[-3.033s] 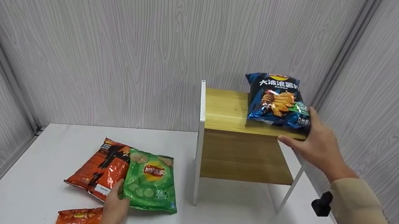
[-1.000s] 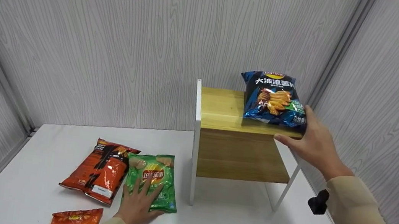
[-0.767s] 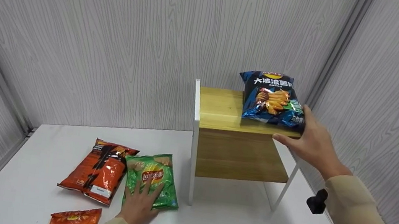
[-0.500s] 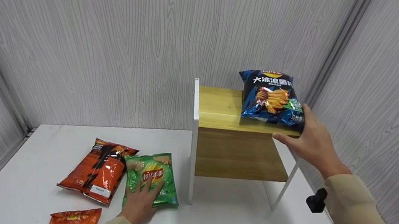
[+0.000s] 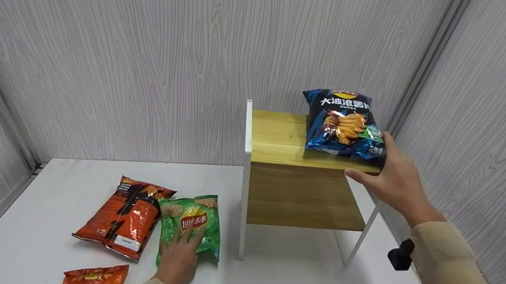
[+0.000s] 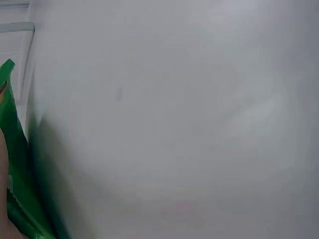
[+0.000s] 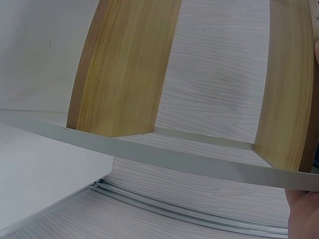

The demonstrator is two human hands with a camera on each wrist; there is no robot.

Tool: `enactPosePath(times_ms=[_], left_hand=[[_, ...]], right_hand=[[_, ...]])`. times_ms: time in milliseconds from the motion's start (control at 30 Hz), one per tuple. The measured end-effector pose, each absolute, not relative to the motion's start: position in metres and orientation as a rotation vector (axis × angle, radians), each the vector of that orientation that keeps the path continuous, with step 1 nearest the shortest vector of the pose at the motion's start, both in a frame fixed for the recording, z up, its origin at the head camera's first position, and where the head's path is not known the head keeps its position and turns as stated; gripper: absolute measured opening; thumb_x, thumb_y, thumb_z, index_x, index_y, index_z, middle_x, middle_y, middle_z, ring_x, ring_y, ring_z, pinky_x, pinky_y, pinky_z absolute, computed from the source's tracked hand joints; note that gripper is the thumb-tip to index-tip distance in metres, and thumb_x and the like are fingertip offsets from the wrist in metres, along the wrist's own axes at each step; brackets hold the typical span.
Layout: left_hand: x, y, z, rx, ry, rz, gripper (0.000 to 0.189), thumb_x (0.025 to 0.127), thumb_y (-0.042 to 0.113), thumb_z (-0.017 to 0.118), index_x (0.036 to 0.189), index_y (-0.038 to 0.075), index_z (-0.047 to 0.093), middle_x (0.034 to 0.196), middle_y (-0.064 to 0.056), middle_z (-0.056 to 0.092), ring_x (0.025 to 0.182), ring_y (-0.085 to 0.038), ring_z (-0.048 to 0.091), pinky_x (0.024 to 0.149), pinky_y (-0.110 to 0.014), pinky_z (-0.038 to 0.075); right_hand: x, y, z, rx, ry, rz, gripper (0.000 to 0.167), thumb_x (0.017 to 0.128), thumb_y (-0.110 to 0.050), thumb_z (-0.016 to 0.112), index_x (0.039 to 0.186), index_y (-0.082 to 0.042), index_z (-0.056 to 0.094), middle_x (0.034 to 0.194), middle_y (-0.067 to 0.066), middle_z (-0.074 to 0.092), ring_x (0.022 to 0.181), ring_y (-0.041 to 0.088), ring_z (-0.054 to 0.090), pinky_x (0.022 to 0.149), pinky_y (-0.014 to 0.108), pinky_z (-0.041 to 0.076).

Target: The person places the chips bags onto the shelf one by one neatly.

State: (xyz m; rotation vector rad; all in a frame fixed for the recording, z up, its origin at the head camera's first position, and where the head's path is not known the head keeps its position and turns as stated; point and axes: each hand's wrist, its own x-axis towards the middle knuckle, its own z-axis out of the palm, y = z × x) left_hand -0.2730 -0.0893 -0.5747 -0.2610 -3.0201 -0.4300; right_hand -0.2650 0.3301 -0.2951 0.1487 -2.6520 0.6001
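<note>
On the white table, the left hand [image 5: 180, 257] holds the green potato chip bag [image 5: 197, 210] by its lower part. Its fingers spread over the bag's front and the thumb is hidden. The bag's lower right edge is bent up; in the left wrist view part of the green bag [image 6: 20, 164] stands at the left border. The right hand [image 5: 396, 183] grips the right front corner of a two-tier wooden shelf [image 5: 278, 135], its thumb at the front edge. Beside its fingers, a dark blue chip bag [image 5: 343, 124] rests on the top board.
A red and black chip bag [image 5: 128, 216] lies left of the green one. An orange corn chip bag [image 5: 92, 282] is cut off by the bottom border. The shelf has a white left side frame [image 5: 243, 199] and a lower board [image 5: 306, 198]. Wood-patterned walls enclose the table.
The left hand has come from between the red and green bags onto the green bag's front. The green bag's lower edge has since bent and lifted. The right hand stays at the shelf corner.
</note>
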Motion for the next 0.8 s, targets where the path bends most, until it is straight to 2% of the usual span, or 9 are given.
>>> enactPosePath(times_ms=[267,467,567,800], left_hand=[[-0.273,-0.090,-0.570,-0.115,-2.938,-0.798,0.061,0.092,0.003,0.059,0.147,0.026,0.048,0.155,-0.013,0.042,0.142,-0.049,0.035,0.105,-0.081,0.021],[-0.277,-0.091,-0.566,-0.012,-2.817,-1.105,0.056,0.093,0.000,0.050,0.143,0.025,0.054,0.151,-0.011,0.049,0.142,-0.041,0.040,0.113,-0.070,0.026],[-0.280,-0.092,-0.564,0.022,-2.778,-1.246,0.054,0.095,0.002,0.048,0.144,0.025,0.053,0.152,-0.010,0.048,0.143,-0.037,0.039,0.115,-0.063,0.029],[-0.284,-0.094,-0.555,0.088,-2.675,-1.546,0.053,0.098,0.003,0.042,0.146,0.024,0.050,0.155,-0.015,0.042,0.143,-0.038,0.038,0.115,-0.059,0.032]], right_hand=[[-0.265,0.328,-0.296,0.165,-2.647,0.605,0.115,0.078,-0.061,0.075,0.157,-0.003,0.015,0.151,0.029,0.040,0.135,0.048,0.043,0.108,0.068,0.035],[-0.265,0.330,-0.297,0.160,-2.650,0.605,0.117,0.077,-0.065,0.073,0.158,-0.004,0.014,0.150,0.029,0.041,0.134,0.048,0.044,0.108,0.067,0.036],[-0.264,0.330,-0.297,0.166,-2.646,0.609,0.116,0.077,-0.065,0.073,0.158,-0.005,0.015,0.150,0.029,0.041,0.134,0.047,0.045,0.108,0.067,0.036],[-0.265,0.330,-0.296,0.160,-2.646,0.596,0.117,0.077,-0.067,0.072,0.158,-0.005,0.015,0.149,0.030,0.042,0.133,0.048,0.045,0.107,0.067,0.037]])
